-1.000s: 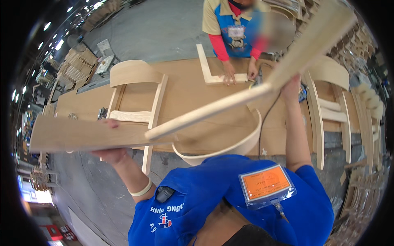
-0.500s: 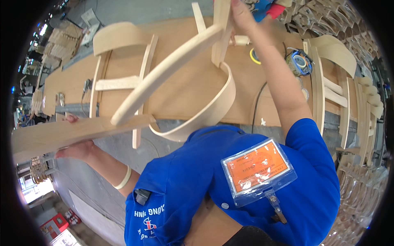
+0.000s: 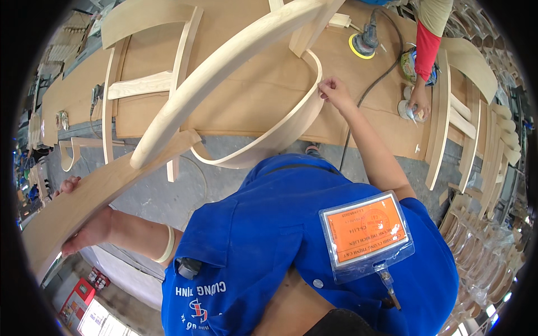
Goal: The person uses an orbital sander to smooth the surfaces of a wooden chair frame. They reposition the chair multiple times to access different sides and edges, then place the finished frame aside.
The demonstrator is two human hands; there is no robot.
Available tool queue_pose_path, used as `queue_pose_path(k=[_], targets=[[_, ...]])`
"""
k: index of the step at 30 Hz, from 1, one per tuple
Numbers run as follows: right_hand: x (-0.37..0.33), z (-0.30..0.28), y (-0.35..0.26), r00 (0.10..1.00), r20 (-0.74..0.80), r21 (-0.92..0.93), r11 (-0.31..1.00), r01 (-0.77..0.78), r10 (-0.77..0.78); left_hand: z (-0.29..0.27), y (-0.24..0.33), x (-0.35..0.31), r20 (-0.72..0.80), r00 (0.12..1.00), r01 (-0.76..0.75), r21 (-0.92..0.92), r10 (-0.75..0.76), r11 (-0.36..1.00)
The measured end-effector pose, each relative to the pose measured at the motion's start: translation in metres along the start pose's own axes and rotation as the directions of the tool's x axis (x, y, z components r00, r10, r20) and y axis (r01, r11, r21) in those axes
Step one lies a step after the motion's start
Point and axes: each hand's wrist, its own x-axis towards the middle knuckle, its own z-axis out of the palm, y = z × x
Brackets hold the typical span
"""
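A pale wooden chair frame (image 3: 218, 73) is tilted up in front of me, with a bent crossbar and a curved backrest (image 3: 269, 140) near my waist. Around its broad leg (image 3: 101, 190) at the lower left, my left hand (image 3: 92, 229) is closed, fingertips showing past the far edge. My right hand (image 3: 336, 94) has its fingers curled and pinched at the upper right edge of the backrest. What lies between those fingertips, other than the wood's edge, is too small to make out.
A brown-covered table (image 3: 235, 106) bears another chair frame (image 3: 140, 87) at left and one (image 3: 443, 117) at right. A corded sander (image 3: 363, 45) with a yellow pad lies at the back. A co-worker's hand (image 3: 419, 103) reaches to a small round container. Wrapped chair parts (image 3: 482, 246) are stacked at right.
My right hand has come down from the frame's upper post to the backrest edge. The leg in my left hand has swung lower. A co-worker's red-sleeved arm has reached in at right.
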Motion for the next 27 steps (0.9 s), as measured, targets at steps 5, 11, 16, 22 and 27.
queue_pose_path(k=[5,11,16,22,27], targets=[[-0.005,0.015,-0.004,0.996,-0.026,0.107,0.991,-0.083,0.086,0.002,0.004,-0.003,-0.046,0.999,0.009,0.052,-0.007,0.999],[0.001,0.014,-0.012,0.981,-0.027,0.144,0.972,-0.186,0.192,-0.003,0.008,-0.001,-0.029,0.999,0.017,0.076,-0.015,0.997],[0.006,0.012,-0.015,0.969,0.001,0.165,0.956,-0.243,0.246,-0.007,0.013,0.002,0.08,0.995,0.048,0.112,-0.057,0.993],[0.002,0.005,-0.015,0.966,0.061,0.242,0.936,-0.257,0.25,0.008,0.013,-0.001,-0.002,0.998,-0.055,0.148,0.056,0.987],[-0.005,0.004,-0.014,0.971,0.097,0.174,0.956,-0.234,0.22,0.026,0.013,-0.004,-0.307,0.937,-0.118,0.174,0.168,0.978]])
